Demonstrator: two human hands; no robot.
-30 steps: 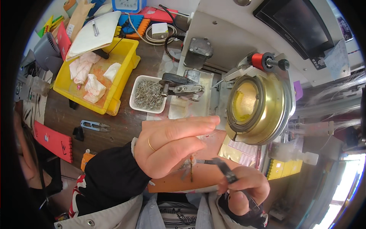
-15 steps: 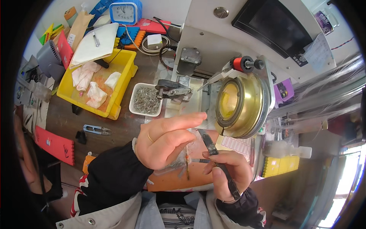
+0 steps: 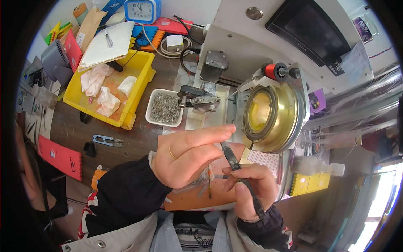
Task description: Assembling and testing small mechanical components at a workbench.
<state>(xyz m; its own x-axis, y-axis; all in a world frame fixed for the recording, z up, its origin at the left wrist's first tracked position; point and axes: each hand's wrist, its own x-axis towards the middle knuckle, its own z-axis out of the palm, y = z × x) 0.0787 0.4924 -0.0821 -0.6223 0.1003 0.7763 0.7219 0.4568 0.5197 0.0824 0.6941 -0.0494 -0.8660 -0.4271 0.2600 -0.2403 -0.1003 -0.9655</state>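
Note:
My left hand (image 3: 184,155) is raised in front of the machine, with a ring on one finger. Its fingers are bent and pressed close; whatever lies between them is hidden. In my right hand (image 3: 256,185) are dark, worn tweezers (image 3: 231,156), held between thumb and fingers and slanting up to the left. Their upper end reaches the left fingertips, which partly cover it. Just beyond stands a round brass-coloured drum (image 3: 275,117) on the machine. Under the left hand lies a thin brownish stick (image 3: 210,185) on an orange surface (image 3: 191,199).
A white tray of small metal pieces (image 3: 165,108) stands left of the machine's black-wheeled arm (image 3: 195,97). Further left are a yellow bin (image 3: 140,94) with crumpled tissues and blue thread snips (image 3: 107,140). A red thread spool (image 3: 275,71) sits above the drum, below a dark screen (image 3: 310,35).
The view has shifted a little, so the bench and machine sit slightly further right. Both hands keep nearly the same pose, the tweezers still at the left fingertips.

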